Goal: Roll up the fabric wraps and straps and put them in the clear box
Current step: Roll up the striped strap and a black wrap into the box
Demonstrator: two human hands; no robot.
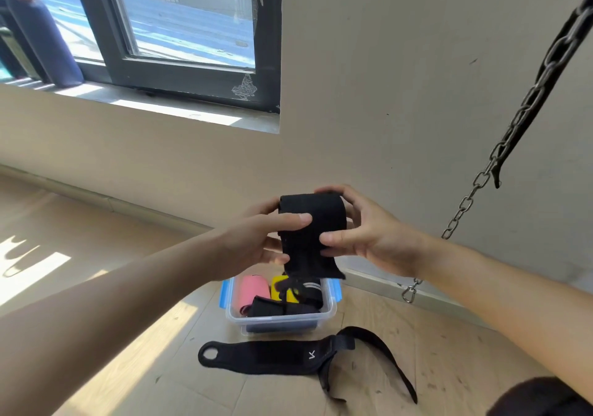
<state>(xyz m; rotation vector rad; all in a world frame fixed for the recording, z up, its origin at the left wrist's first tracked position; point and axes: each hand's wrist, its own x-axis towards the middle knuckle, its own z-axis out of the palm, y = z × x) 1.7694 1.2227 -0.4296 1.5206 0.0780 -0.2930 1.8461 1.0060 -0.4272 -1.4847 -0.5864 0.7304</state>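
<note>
**Black wrap** (313,223): held in the air, directly above the clear box. The upper part is rolled and a loose tail hangs down. Its lower edge overlaps the box's far rim in view; contact cannot be told.

**Left hand** (256,245): grip clamped on the wrap's left edge, thumb across the front, fingers behind.

**Right hand** (369,232): grip clamped on the wrap's right edge, thumb on the front, fingers curled over the top of the roll.

**Clear box** (279,319): stands on the floor (154,367) near the foot of the wall (401,94), lid off, with blue latches on its left and right sides. It holds a pink roll (252,290), a yellow roll (280,287) and black rolls (266,308), packed close together.

**Black strap** (272,356): lies flat on the floor just beside the box's near side, unrolled. It has a loop hole at its left end, and a thin tail trails right and toward the viewer.

**Chain** (462,207): hangs slanting at the right, its end clip near the wall's foot, apart from the right hand.

**Open room**: bare floor lies left of the box and the strap.

**Window** (179,30): upper left, well apart from the hands.
</note>
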